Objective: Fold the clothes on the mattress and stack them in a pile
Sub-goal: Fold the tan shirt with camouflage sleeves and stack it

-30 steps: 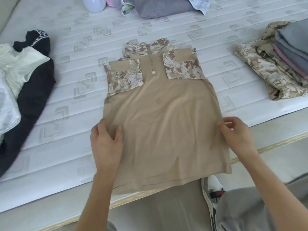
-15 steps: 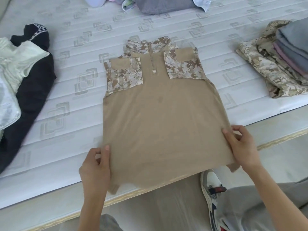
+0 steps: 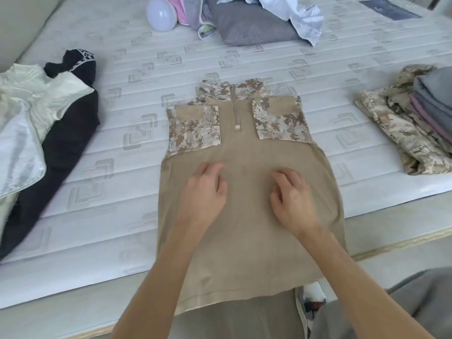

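1. The tan shirt (image 3: pixel 247 216) with the camo shoulders lies flat, face up, on the mattress (image 3: pixel 117 172). Its collar points away from me and its hem hangs over the near edge, toward my knees. So the long axis runs straight away from me, near to far.

2. Both hands are on the middle of the body panel, just below the camo patches. My left hand (image 3: pixel 204 192) is left of the centre line and my right hand (image 3: pixel 291 196) is right of it, with a bare strip of fabric between them. The fingers are loosely bent, tips on the cloth. I see no pinch and no bunched fabric, so I'd call both hands released, just resting or pressing.

3. What matters next: the hem is behind both wrists, on the near side. A hem-to-collar fold means pulling both hands back toward me first. Neither hand is clearly nearer.

4. The folded pile (image 3: pixel 415 113) sits well off to the right, so I'd guess the right hand leads the carry.
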